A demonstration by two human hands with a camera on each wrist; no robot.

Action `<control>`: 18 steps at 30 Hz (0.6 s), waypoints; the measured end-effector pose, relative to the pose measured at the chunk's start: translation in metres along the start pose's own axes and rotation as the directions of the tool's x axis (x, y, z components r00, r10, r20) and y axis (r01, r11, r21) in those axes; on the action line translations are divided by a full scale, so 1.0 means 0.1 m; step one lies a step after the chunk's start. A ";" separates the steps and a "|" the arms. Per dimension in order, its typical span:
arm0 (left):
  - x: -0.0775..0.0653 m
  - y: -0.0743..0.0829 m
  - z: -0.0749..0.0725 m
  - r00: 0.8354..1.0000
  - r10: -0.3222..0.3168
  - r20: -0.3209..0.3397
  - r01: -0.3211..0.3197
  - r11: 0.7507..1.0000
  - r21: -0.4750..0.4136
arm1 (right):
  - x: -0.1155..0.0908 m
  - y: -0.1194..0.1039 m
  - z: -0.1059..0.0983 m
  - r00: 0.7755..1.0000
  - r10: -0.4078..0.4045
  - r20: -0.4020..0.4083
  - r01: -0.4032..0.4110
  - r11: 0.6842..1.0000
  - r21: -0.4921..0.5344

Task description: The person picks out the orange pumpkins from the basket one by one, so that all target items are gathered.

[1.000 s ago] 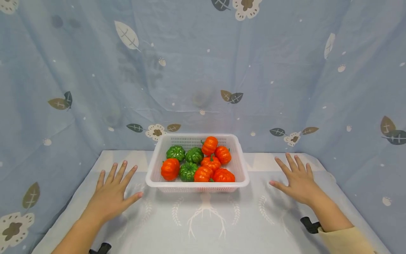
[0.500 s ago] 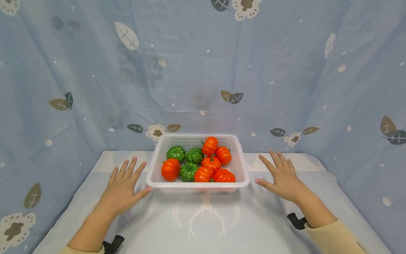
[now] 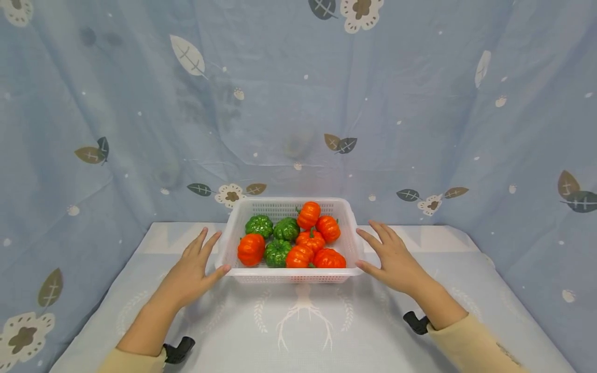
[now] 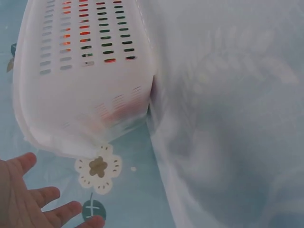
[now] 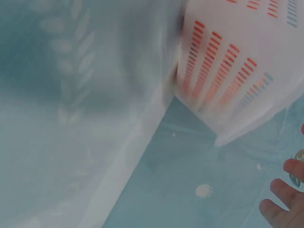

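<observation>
A white plastic basket (image 3: 291, 272) with slotted walls stands at the back middle of the table. It holds several glossy orange pumpkin-shaped peppers (image 3: 251, 249) and 3 dark green ones (image 3: 277, 253). My left hand (image 3: 188, 277) is at the basket's left side, fingers spread, thumb tip by the front left corner. On the opposite side, my right hand (image 3: 394, 259) has its fingertips close to the right rim. Whether either hand touches the rim, I cannot tell. In the left wrist view, the left fingers (image 4: 45, 194) appear apart from the basket wall (image 4: 80, 95).
A pale cloth with printed leaves and antlers covers the table (image 3: 303, 321). Right behind the basket hangs a blue patterned curtain (image 3: 298, 103), which also closes off both sides. Black wrist mounts (image 3: 179, 350) are strapped on under both forearms.
Both hands have moved inward toward the basket, the left one rightward and the right one leftward. The basket and its contents have stayed in place.
</observation>
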State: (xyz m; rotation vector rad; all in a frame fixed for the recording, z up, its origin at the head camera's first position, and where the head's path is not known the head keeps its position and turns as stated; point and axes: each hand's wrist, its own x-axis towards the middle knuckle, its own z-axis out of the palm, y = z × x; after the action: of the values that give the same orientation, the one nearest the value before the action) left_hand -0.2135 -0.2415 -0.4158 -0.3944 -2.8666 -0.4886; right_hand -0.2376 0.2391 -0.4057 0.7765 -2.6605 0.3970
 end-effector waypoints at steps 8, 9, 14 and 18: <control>0.08 0.01 0.10 1.000 -0.018 0.023 0.024 0.949 -0.314 | 0.14 -0.14 0.09 0.999 -0.023 0.031 0.022 0.999 0.043; 0.09 0.02 0.10 0.999 -0.022 0.035 0.033 0.930 -0.366 | 0.16 -0.16 0.10 0.999 -0.028 0.028 0.026 0.998 0.051; 0.14 0.06 0.10 0.995 -0.069 0.078 0.099 0.860 -0.501 | 0.29 -0.26 0.14 0.999 -0.050 0.009 0.049 0.994 0.093; 0.17 0.06 0.09 0.985 -0.123 0.118 0.167 0.827 -0.537 | 0.40 -0.32 0.17 0.998 -0.056 0.011 0.054 0.991 0.121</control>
State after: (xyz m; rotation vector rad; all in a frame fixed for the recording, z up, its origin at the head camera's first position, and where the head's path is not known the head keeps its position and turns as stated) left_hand -0.2287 -0.2288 -0.4181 -0.2801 -2.7935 -1.3648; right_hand -0.2558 0.1885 -0.3998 0.8895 -2.6420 0.5439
